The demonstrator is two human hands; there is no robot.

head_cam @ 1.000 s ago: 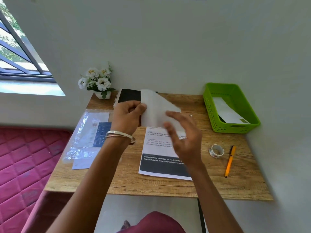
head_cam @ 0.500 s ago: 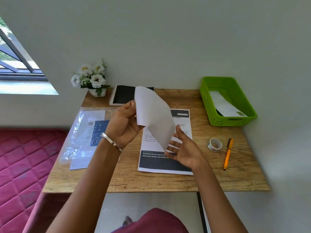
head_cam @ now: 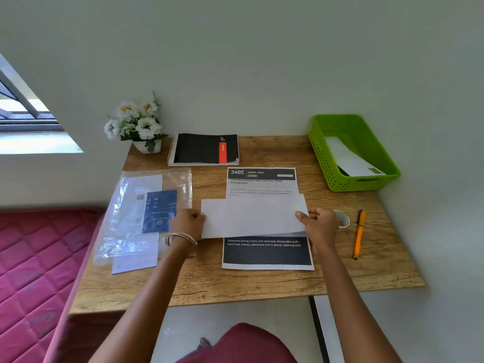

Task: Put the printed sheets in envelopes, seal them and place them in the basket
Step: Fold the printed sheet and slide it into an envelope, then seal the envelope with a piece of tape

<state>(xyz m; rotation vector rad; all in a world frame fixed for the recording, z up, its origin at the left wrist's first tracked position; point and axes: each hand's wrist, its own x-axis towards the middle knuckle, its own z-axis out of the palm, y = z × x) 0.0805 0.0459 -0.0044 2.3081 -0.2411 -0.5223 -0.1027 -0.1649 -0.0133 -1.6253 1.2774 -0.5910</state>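
Two hands hold one white folded sheet (head_cam: 252,218) at centre frame, its long axis running left to right. The left hand (head_cam: 187,223) pinches the left short edge and the right hand (head_cam: 318,224) the right one, fingers curled shut on the paper. It hovers just over a flat printed sheet (head_cam: 265,254) on the table (head_cam: 209,281), covering its middle. Whether it is an envelope or a folded page I cannot tell.

The basket (head_cam: 340,163), upper right, already has one envelope (head_cam: 348,159) in it and lies nearer the right hand. A clear pack (head_cam: 141,210), possibly the spare envelopes, lies beside the left hand. Tape (head_cam: 343,220) sits just behind the right hand, so that hand likely does the sealing and the drop.
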